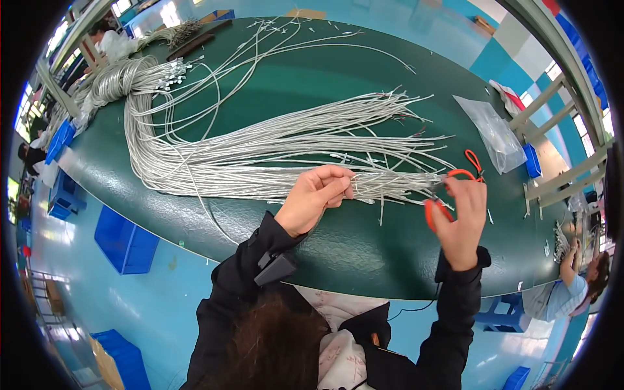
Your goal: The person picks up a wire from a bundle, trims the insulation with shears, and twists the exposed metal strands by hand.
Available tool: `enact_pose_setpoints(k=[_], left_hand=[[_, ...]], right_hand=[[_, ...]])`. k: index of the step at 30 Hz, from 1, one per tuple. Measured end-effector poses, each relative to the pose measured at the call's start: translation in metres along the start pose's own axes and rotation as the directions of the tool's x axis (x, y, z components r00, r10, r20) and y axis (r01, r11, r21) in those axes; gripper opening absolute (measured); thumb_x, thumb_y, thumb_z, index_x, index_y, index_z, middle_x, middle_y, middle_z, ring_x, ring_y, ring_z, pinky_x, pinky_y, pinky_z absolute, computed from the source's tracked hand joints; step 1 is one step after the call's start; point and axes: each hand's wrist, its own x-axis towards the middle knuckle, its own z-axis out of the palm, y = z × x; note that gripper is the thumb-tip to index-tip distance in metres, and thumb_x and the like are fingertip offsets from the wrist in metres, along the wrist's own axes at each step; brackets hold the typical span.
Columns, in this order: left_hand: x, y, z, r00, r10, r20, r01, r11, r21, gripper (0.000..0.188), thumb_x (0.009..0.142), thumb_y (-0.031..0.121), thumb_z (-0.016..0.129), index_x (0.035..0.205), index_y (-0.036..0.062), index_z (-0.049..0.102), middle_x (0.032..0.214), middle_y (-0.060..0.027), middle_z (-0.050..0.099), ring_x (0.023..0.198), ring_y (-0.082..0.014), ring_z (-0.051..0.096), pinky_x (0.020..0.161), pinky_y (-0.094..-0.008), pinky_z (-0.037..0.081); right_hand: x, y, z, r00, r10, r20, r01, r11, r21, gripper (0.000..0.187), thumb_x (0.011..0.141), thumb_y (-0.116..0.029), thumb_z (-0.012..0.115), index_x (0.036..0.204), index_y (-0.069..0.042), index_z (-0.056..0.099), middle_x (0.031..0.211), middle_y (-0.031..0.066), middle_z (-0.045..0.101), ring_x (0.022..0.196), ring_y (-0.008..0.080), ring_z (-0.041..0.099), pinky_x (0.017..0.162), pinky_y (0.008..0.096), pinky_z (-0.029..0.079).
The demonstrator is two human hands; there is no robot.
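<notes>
A long bundle of silvery grey cables lies across the green table, its loose ends fanned toward the right. My left hand is closed in a pinch on one or more cables at the near edge of the bundle; exactly how many is hidden by the fingers. In my right hand is a pair of scissors with red-orange handles, the blades pointing left at the cable ends. Just beyond that hand lies another red-orange loop handle, apparently of a second pair.
A clear plastic bag lies on the table's right side. Coiled cables with white connectors sit at the far left. Blue bins stand on the floor to the left. A co-worker sits at the right, beside a blue stool.
</notes>
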Motion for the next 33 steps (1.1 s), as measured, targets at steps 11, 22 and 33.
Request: enact_pose_setpoints(k=[11, 22, 33], left_hand=[[0.002, 0.008, 0.002, 0.999, -0.04, -0.012, 0.041, 0.993, 0.11, 0.016, 0.092, 0.006, 0.053, 0.104, -0.0022, 0.059, 0.079, -0.0049, 0.059, 0.065, -0.0052, 0.046, 0.056, -0.0185, 0.034], [0.0, 0.01, 0.004, 0.996, -0.086, -0.033, 0.092, 0.967, 0.238, 0.017, 0.091, 0.006, 0.054, 0.103, -0.0026, 0.06, 0.077, -0.0042, 0.059, 0.064, -0.0049, 0.045, 0.056, -0.0185, 0.034], [0.0, 0.01, 0.006, 0.997, -0.07, -0.035, 0.077, 0.95, 0.302, 0.017, 0.09, 0.006, 0.054, 0.104, -0.0025, 0.06, 0.078, -0.0038, 0.06, 0.065, -0.0048, 0.047, 0.057, -0.0177, 0.036]], right_hand=[[0.013, -0.025, 0.041, 0.965, -0.264, 0.011, 0.263, 0.96, -0.093, 0.049, 0.057, -0.005, 0.075, 0.103, -0.002, 0.06, 0.087, 0.0089, 0.051, 0.081, 0.0265, 0.049, 0.066, 0.0362, 0.042], [0.011, -0.025, 0.042, 0.959, -0.271, 0.087, 0.279, 0.954, -0.105, 0.051, 0.057, -0.006, 0.076, 0.105, -0.003, 0.06, 0.088, 0.0084, 0.05, 0.082, 0.0269, 0.049, 0.07, 0.0387, 0.042], [0.008, -0.024, 0.042, 0.959, -0.27, 0.082, 0.278, 0.954, -0.113, 0.052, 0.056, -0.006, 0.075, 0.106, -0.004, 0.06, 0.089, 0.0086, 0.049, 0.082, 0.0271, 0.049, 0.07, 0.0391, 0.041]])
